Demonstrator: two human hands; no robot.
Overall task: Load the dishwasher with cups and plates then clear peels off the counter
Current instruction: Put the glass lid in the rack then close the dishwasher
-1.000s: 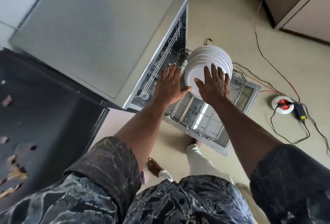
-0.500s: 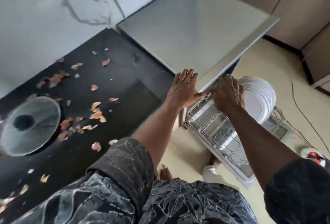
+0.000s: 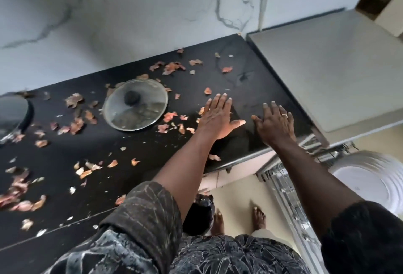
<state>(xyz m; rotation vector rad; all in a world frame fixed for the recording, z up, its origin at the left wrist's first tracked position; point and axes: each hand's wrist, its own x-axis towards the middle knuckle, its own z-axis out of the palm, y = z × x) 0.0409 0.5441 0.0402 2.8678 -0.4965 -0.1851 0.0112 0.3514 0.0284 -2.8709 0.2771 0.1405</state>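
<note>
Your left hand [image 3: 218, 116] and right hand [image 3: 274, 125] are spread flat and empty over the table [image 3: 152, 140], mid-frame. The peels [image 3: 171, 67] scattered left of them look papery-light, so sweep them together rather than pinching.

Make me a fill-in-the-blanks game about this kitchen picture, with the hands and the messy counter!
The counter is coloured ____.
Among the peels lies a round glass ____ with a dark knob.
The left hand and right hand are holding ____.
The ring is on the ____ hand.
Missing words: black; lid; nothing; right.
</note>
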